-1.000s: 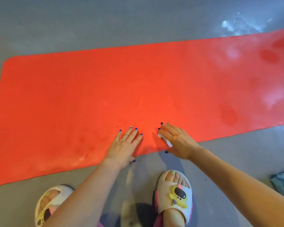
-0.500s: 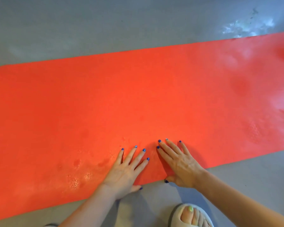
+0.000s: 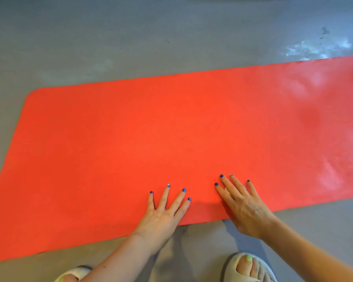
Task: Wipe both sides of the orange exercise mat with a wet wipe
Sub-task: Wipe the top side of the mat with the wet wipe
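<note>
Head camera, looking down: an orange mat (image 3: 171,139) lies flat on a grey floor (image 3: 130,47), its long axis running left to right across the view, with the right end passing out of frame and the rounded left end visible. Pale, dull patches show toward the mat's right end.

Both hands lie near the middle of the mat's near long edge, side by side but apart. The left hand (image 3: 163,212) rests palm down, fingers straight and spread, heel at the edge. The right hand (image 3: 245,206) also lies flat, fingers straight and fanned, wrist just off the edge over the floor. No wipe is visible; whether one sits under the right palm cannot be told.

Most of the mat stretches away from the hands toward its far edge and out to either side, so each hand is nearer its own half. Two pale slippers (image 3: 251,267) show at the bottom.
</note>
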Demonstrator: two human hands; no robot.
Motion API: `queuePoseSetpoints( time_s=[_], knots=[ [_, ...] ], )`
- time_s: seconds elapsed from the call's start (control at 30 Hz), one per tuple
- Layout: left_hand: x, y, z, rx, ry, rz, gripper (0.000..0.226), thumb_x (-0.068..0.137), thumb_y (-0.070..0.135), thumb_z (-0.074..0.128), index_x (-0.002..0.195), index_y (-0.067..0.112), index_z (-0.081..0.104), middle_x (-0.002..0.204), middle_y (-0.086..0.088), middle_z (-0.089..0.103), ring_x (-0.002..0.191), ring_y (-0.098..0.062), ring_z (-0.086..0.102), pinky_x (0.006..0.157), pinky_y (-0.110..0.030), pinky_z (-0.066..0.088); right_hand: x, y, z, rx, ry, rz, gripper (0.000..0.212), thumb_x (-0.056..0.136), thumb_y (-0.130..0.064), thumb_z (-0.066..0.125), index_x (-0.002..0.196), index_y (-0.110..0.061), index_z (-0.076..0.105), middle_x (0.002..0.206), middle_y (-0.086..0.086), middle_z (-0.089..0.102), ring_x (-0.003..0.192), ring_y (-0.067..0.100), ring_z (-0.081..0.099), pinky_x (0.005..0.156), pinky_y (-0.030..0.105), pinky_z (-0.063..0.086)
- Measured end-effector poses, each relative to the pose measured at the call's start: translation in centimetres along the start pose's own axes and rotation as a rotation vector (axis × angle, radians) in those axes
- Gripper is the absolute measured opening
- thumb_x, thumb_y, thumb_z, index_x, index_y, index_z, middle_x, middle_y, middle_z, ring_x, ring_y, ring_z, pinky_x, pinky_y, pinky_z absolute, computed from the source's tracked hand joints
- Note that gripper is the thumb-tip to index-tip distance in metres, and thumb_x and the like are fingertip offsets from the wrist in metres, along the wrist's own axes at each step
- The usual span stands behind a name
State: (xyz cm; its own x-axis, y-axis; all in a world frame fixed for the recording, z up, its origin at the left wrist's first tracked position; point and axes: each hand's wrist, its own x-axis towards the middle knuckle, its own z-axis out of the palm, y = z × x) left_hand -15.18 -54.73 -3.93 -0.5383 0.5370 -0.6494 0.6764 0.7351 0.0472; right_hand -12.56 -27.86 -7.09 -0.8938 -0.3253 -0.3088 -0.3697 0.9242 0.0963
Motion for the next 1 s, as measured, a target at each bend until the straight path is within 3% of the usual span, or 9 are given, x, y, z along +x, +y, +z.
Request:
queuePoseSetpoints(
  time_s=[0.23, 0.3, 0.4, 0.53, 0.67, 0.77, 0.87, 0.93, 1.0],
  knots=[
    [-3.7, 0.2, -5.2, 0.055, 0.103, -0.052, 0.087, 0.097, -0.010, 0.035, 0.158, 0.021, -0.019, 0.164, -0.004, -0.031, 0.146, -0.052, -0.026, 0.109, -0.082, 0.004, -0.6, -0.2, -4.4, -0.083, 0.077, 0.081, 0.098, 0.050, 0.009, 0.066, 0.141, -0.013, 0.039, 0.142, 0.019, 0.048, 0.117, 0.049, 0.055, 0.068, 0.061, 0.055],
    [-4.9, 0.2, -6.7, 0.078, 0.144, -0.063, 0.088, 0.098, -0.008, 0.038, 0.159, 0.021, -0.019, 0.165, -0.005, -0.029, 0.146, -0.054, -0.023, 0.108, -0.083, 0.006, -1.1, 0.0, -6.5, -0.123, 0.109, 0.079, 0.096, 0.051, 0.011, 0.063, 0.141, -0.012, 0.040, 0.141, 0.020, 0.049, 0.115, 0.052, 0.055, 0.064, 0.061, 0.055],
    [-6.7, 0.5, -9.1, 0.117, 0.177, -0.062, 0.093, 0.096, -0.006, 0.045, 0.159, 0.019, -0.019, 0.165, -0.007, -0.027, 0.146, -0.055, -0.021, 0.108, -0.083, 0.008, -1.8, 0.8, -9.3, -0.188, 0.117, 0.084, 0.109, 0.037, 0.015, 0.070, 0.141, -0.010, 0.046, 0.141, 0.021, 0.049, 0.115, 0.053, 0.054, 0.061, 0.060, 0.055],
    [-8.8, 0.4, -11.9, 0.153, 0.225, -0.081, 0.092, 0.096, -0.007, 0.044, 0.159, 0.020, -0.018, 0.166, -0.008, -0.026, 0.146, -0.056, -0.020, 0.108, -0.083, 0.009, -2.5, 1.2, -13.2, -0.219, 0.102, 0.090, 0.097, 0.049, 0.007, 0.045, 0.145, -0.011, 0.038, 0.142, 0.021, 0.048, 0.116, 0.053, 0.054, 0.060, 0.059, 0.056],
    [-11.5, -0.9, -13.1, 0.195, 0.247, -0.107, 0.099, 0.092, -0.010, 0.048, 0.159, 0.020, -0.018, 0.165, -0.007, -0.027, 0.147, -0.054, -0.021, 0.109, -0.081, 0.011, -2.6, -0.2, -16.2, -0.249, 0.097, 0.093, 0.101, 0.050, 0.007, 0.045, 0.148, -0.012, 0.035, 0.143, 0.020, 0.046, 0.118, 0.052, 0.053, 0.061, 0.057, 0.057],
    [-14.0, -2.9, -12.3, 0.243, 0.220, -0.123, 0.105, 0.089, -0.014, 0.050, 0.159, 0.022, -0.020, 0.164, -0.005, -0.030, 0.147, -0.053, -0.023, 0.110, -0.081, 0.010, -1.9, -3.0, -17.4, -0.239, 0.065, 0.032, 0.103, 0.058, 0.004, 0.041, 0.152, -0.017, 0.005, 0.152, 0.020, 0.034, 0.128, 0.052, 0.043, 0.069, 0.057, 0.057],
    [-16.3, -6.2, -10.6, 0.274, 0.197, -0.133, 0.107, 0.090, -0.014, 0.049, 0.157, 0.025, -0.024, 0.163, -0.003, -0.033, 0.146, -0.052, -0.025, 0.109, -0.082, 0.010, -1.0, -6.2, -18.4, -0.242, 0.072, -0.107, 0.097, 0.080, 0.007, 0.037, 0.145, -0.023, -0.030, 0.161, 0.016, -0.008, 0.144, 0.049, 0.006, 0.097, 0.057, 0.046],
    [-18.2, -8.5, -9.7, 0.286, 0.180, -0.149, 0.108, 0.090, -0.015, 0.049, 0.156, 0.027, -0.026, 0.162, -0.001, -0.034, 0.147, -0.051, -0.025, 0.110, -0.081, 0.012, -0.1, -8.4, -19.9, -0.240, 0.013, -0.158, 0.095, 0.089, 0.004, 0.041, 0.146, -0.020, -0.031, 0.159, 0.012, -0.020, 0.145, 0.045, -0.005, 0.103, 0.054, 0.041],
    [-20.3, -10.4, -8.9, 0.293, 0.160, -0.171, 0.109, 0.090, -0.016, 0.049, 0.155, 0.027, -0.028, 0.162, 0.001, -0.035, 0.147, -0.050, -0.025, 0.111, -0.078, 0.013, 1.0, -10.7, -21.2, -0.237, 0.015, -0.197, 0.092, 0.091, 0.003, 0.040, 0.146, -0.019, -0.029, 0.159, 0.012, -0.021, 0.145, 0.045, -0.005, 0.103, 0.054, 0.041]
  ],
)
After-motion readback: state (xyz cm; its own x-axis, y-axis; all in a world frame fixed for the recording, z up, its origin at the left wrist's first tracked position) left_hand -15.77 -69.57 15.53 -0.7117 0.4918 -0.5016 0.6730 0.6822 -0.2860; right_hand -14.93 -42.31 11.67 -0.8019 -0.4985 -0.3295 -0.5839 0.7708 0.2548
